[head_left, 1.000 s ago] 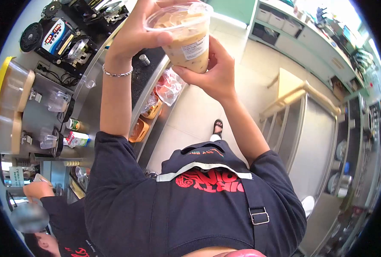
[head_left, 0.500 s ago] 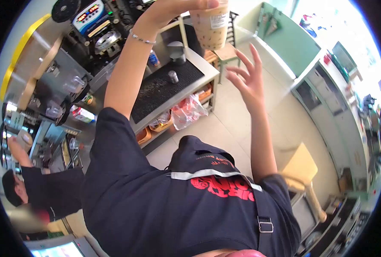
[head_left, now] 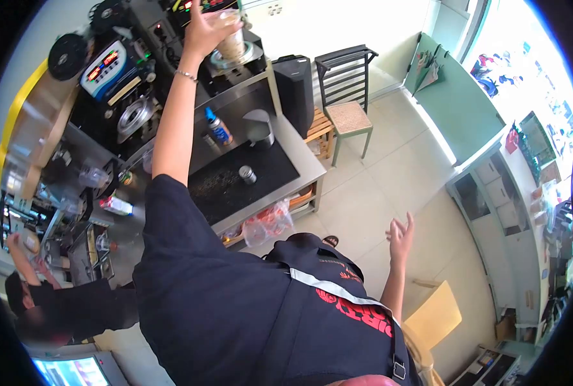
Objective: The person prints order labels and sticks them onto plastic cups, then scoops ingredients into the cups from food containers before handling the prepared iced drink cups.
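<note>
My left hand (head_left: pixel 204 35), a bracelet at its wrist, reaches to the top left and is closed round a clear plastic cup (head_left: pixel 232 46) of light brown drink. The cup is at the metal ring (head_left: pixel 236 59) of a dark countertop machine; I cannot tell whether it rests in it. My right hand (head_left: pixel 399 237) is held out over the floor at the right, fingers apart, with nothing in it.
Below the machine, a steel counter holds a blue bottle (head_left: pixel 219 127), a grey container (head_left: pixel 258 127) and a small metal cup (head_left: pixel 247 174) on a black mat (head_left: pixel 270 168). A chair (head_left: pixel 349 118), a yellow chair (head_left: pixel 435 316) and a co-worker (head_left: pixel 74 312) stand around.
My left hand has carried the cup leftwards to the machine. My right hand has come away from near the cup and dropped lower. The view has turned and shows more floor.
</note>
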Demonstrator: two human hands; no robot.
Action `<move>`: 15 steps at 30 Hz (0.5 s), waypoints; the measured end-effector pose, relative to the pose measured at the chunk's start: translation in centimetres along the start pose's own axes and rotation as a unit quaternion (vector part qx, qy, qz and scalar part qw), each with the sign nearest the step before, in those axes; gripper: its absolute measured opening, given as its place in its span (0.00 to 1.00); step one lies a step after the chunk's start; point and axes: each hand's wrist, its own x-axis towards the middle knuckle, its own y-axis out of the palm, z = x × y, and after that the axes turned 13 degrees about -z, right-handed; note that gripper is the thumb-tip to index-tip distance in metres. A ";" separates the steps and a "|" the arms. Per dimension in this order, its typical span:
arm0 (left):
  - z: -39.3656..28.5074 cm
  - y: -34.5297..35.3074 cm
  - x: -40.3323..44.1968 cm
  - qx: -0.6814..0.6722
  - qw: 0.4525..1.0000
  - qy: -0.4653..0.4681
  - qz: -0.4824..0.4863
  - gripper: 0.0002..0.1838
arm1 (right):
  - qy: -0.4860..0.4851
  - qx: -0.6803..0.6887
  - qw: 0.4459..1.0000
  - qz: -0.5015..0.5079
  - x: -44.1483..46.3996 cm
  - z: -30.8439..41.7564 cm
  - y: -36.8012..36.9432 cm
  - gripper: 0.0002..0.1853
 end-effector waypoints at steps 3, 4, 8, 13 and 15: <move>4.2 3.1 0.5 -0.004 0.999 -0.039 -0.032 0.67 | 0.025 -0.060 0.997 -0.027 2.9 -5.3 -1.1 0.38; 5.2 3.9 0.5 0.008 0.999 -0.029 -0.038 0.67 | 0.039 -0.089 0.995 -0.039 4.0 -6.5 -1.1 0.38; 10.0 6.4 -0.6 -0.145 0.984 -0.099 0.025 0.62 | -0.017 -0.201 0.978 -0.058 6.5 -13.5 -2.2 0.35; 15.7 3.7 -5.4 -0.049 0.986 -0.158 0.038 0.56 | -0.006 -0.302 0.952 -0.042 7.7 -14.0 -0.6 0.38; 17.5 3.2 -6.6 -0.016 0.981 -0.187 0.037 0.54 | -0.010 -0.306 0.951 -0.053 12.0 -13.0 -0.7 0.38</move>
